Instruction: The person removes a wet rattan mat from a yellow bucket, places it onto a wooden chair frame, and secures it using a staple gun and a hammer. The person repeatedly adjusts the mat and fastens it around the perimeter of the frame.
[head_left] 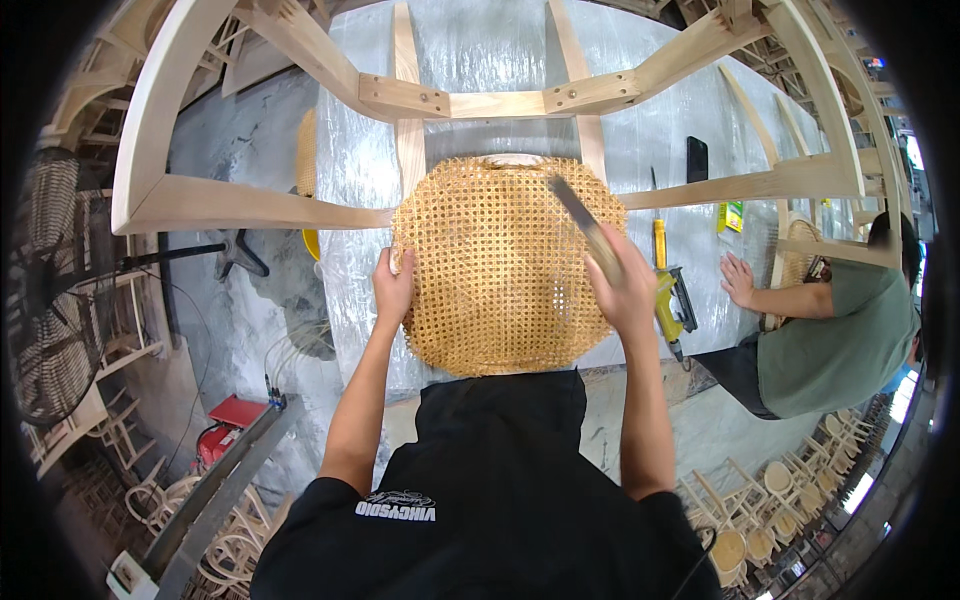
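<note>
**Hands on a cane seat panel**

Head view: left hand point(392, 288) grips the left edge of the round woven cane panel point(495, 265), fingers curled shut on it. Right hand point(625, 288) closed round a flat blade tool point(583, 225) w/ tip on the weave (panel lies on the plastic-covered table point(480, 50), under a wooden chair frame point(250, 205)).

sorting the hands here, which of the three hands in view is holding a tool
The person's own right hand: it grips a flat wooden-handled tool over the round woven cane seat. The left hand holds the seat's edge; the co-worker's hand rests flat.
</note>
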